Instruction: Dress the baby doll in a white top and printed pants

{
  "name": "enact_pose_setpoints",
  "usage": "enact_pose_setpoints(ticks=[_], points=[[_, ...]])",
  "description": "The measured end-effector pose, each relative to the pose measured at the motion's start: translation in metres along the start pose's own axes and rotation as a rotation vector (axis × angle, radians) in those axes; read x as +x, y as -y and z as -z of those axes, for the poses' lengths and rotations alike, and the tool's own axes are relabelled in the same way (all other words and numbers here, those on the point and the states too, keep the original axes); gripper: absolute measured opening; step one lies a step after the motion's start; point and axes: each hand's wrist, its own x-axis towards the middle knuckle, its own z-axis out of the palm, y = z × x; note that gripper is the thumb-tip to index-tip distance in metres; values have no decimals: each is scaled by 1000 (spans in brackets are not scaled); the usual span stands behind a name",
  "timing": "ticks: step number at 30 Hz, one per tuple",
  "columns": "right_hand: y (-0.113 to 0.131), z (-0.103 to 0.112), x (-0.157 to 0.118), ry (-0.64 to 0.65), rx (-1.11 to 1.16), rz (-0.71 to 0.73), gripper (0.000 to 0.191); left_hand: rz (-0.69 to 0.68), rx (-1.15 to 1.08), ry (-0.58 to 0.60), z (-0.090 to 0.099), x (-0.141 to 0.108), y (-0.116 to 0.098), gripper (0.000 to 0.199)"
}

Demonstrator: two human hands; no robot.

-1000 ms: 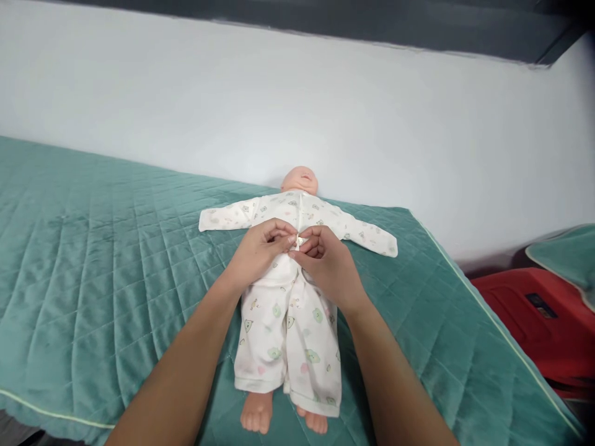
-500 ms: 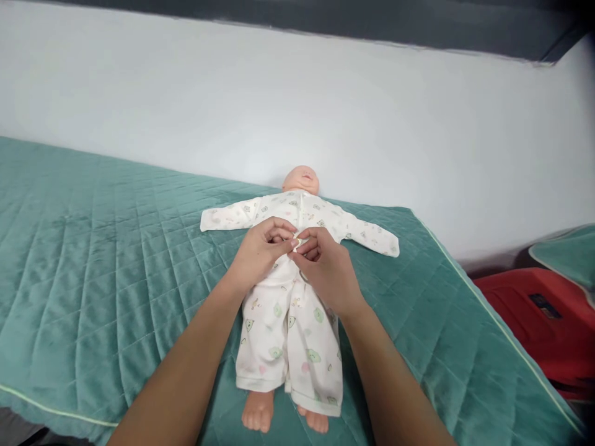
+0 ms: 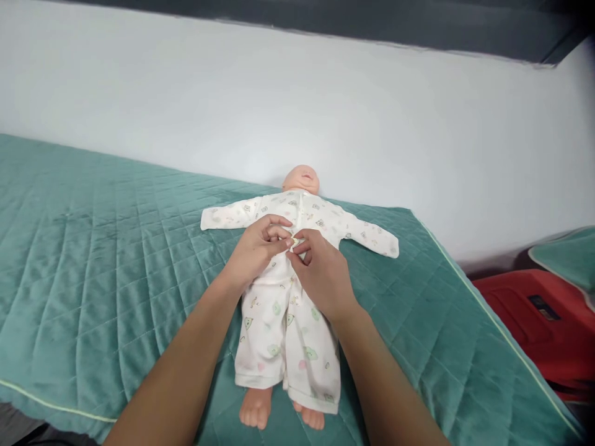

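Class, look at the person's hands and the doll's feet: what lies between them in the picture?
In the head view, the white printed trouser legs lie between the left hand, the right hand and the doll's feet.

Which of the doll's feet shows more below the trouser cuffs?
The foot at picture left: toes and much of its top show past its cuff. The other foot, picture right, shows little more than toes.
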Motion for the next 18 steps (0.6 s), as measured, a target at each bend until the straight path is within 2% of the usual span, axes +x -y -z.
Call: enact_pose_setpoints(ticks=[5,12,18], points=[[-2,0,0,5,63,-3,26,3,35,-11,-1,-1,-3,28],[-4,1,0,-8,157,-15,27,19,83,-118,-6,1,-1,27],[-4,1,0,-16,165,-21,28,14,36,-104,-6,1,0,26]])
